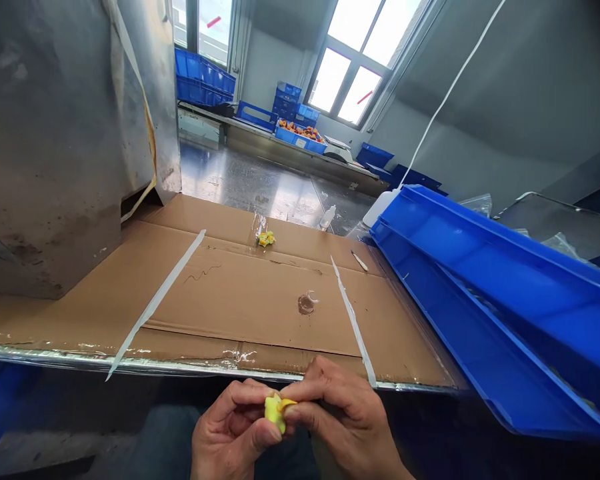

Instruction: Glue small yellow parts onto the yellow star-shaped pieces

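Both hands are in front of the near edge of the tabletop (215, 175), close together. The left hand (233, 430) grips a small yellow-green piece (273, 415) between thumb and fingers. The right hand (350, 417) pinches an orange-yellow tab (287, 404) between thumb and forefinger, against the right side of that piece; whether the two are joined cannot be determined.

Directly beyond the hands, brown cardboard (250, 300) covers the near part of the tabletop. Two strips of pale tape run across it: a left strip (160, 300) ahead and left of the hands, and a right strip (351, 317) ahead and right. Between the strips, slightly right of the hands, the cardboard shows a dark round mark (306, 304). Farther ahead lies a yellow-green cluster (266, 239), apart from the hands. Ahead and to the right lies a slim white-handled tool (360, 261); a small translucent bottle (327, 218) is beyond the cardboard.

To the right of the hands, large blue crates (510, 253) sit tilted. To the left is a stained metal housing (70, 153). Well beyond the hands, near the windows (353, 63), a blue bin (300, 139) holds many orange-red items, too small to identify.
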`<action>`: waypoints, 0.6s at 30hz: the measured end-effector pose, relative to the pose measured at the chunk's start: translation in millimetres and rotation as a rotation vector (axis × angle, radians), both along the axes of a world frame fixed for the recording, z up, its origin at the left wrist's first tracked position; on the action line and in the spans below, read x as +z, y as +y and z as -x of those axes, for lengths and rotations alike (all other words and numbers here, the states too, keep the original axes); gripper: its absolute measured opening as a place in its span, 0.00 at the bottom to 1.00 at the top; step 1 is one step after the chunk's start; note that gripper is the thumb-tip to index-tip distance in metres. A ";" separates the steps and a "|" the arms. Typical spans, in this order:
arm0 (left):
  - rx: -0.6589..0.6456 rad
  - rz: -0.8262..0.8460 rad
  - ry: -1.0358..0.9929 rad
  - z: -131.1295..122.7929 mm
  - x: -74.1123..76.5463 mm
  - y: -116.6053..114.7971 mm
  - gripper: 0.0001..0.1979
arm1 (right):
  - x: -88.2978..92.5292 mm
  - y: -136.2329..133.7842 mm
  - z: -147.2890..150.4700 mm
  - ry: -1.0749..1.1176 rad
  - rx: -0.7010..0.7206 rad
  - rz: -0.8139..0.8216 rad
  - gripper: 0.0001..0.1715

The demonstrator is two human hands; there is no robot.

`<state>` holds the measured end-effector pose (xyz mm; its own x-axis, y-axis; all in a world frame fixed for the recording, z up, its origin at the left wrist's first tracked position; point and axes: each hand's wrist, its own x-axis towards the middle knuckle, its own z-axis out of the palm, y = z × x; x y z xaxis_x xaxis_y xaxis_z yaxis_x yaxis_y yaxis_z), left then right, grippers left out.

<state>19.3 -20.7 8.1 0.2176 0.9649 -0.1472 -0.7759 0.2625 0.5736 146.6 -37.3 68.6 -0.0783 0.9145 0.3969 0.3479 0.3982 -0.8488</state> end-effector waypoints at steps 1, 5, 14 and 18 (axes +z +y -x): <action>-0.013 0.011 0.007 0.2 0.0 0.3 0.14 | 1.0 -0.8 -1.5 -0.004 0.007 0.007 0.09; -0.061 0.106 0.019 0.1 -2.2 -0.3 0.17 | 5.0 -5.4 -4.3 -0.021 -0.009 0.092 0.11; -0.133 0.114 0.027 -1.1 -7.4 -4.2 0.17 | 9.5 -10.7 5.3 0.038 -0.121 0.334 0.09; -0.121 0.066 0.057 0.5 -8.5 -5.1 0.17 | 8.5 -11.1 5.7 0.073 -0.144 0.400 0.07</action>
<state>18.8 -25.8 -0.3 0.3215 0.9199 -0.2245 -0.7027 0.3907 0.5946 140.9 -48.4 77.1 0.0765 0.9970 0.0084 0.3097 -0.0157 -0.9507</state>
